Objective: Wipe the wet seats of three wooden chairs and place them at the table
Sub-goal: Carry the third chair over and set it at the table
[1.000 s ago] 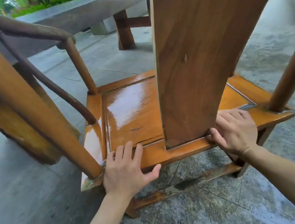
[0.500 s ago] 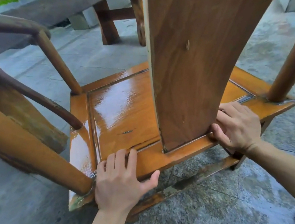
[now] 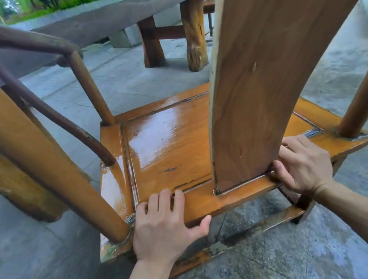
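Both my hands grip the chair's rear seat rail: left hand (image 3: 165,225) fingers curled over it, right hand (image 3: 304,165) likewise beside the backrest (image 3: 265,77). Wet seat (image 3: 169,146) could slip my hold before the table (image 3: 109,18) beyond.

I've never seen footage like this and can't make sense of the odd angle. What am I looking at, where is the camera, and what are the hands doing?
There is no machine here: a person wears a wide-angle camera on the head, looking down at their own two bare hands. That lens bends the picture, so nearby wood looks huge. In front stands a wooden chair, seen from behind; the broad plank is its backrest. Its seat shines wet. The left hand grips the seat's rear edge, thumb below. The right hand holds the same edge beside the backrest. Beyond stands the table on a wet stone floor.
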Demonstrator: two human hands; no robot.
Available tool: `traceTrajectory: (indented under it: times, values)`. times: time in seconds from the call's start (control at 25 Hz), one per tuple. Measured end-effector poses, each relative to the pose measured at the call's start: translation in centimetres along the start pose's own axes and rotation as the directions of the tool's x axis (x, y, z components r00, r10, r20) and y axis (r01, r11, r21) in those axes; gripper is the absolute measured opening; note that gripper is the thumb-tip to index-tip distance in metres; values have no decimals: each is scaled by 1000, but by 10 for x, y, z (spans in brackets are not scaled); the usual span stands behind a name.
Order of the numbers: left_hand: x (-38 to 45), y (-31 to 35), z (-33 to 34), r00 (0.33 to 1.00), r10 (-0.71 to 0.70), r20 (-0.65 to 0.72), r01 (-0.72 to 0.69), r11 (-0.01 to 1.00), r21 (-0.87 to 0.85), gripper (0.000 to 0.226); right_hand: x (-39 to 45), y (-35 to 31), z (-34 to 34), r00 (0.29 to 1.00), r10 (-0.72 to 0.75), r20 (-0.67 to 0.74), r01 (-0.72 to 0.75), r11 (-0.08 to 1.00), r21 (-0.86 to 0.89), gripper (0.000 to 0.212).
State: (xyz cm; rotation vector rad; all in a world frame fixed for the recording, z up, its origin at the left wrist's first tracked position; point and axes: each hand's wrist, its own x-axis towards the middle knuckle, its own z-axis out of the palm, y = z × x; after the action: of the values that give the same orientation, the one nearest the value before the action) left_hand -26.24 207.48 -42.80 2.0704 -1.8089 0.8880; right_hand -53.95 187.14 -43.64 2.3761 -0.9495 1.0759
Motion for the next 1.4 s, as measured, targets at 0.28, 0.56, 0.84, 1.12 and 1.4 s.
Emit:
traceTrajectory:
  times: [0.28, 0.56, 0.84, 1.12, 1.4]
  values:
    - [54, 13, 34, 996, -75, 41, 73, 997, 34, 78, 38, 44, 48, 999, 29, 34, -29, 1000, -10, 45]
    - [105, 61, 56, 974, -202, 104, 193, 977, 92, 78, 76, 113, 96, 997, -23, 78, 21, 999, 36, 48]
    - [151, 107, 78, 928, -325, 181, 290, 938, 192, 82, 113, 175, 149, 990, -107, 94, 93, 986, 142, 47]
    - [205, 148, 107, 898, -417, 141, 374, 891, 258, 80, 157, 232, 198, 972, -205, 115, 174, 957, 233, 49]
    - [233, 165, 123, 856, -483, 183, 404, 847, 346, 72, 179, 250, 229, 968, -230, 99, 187, 927, 326, 43]
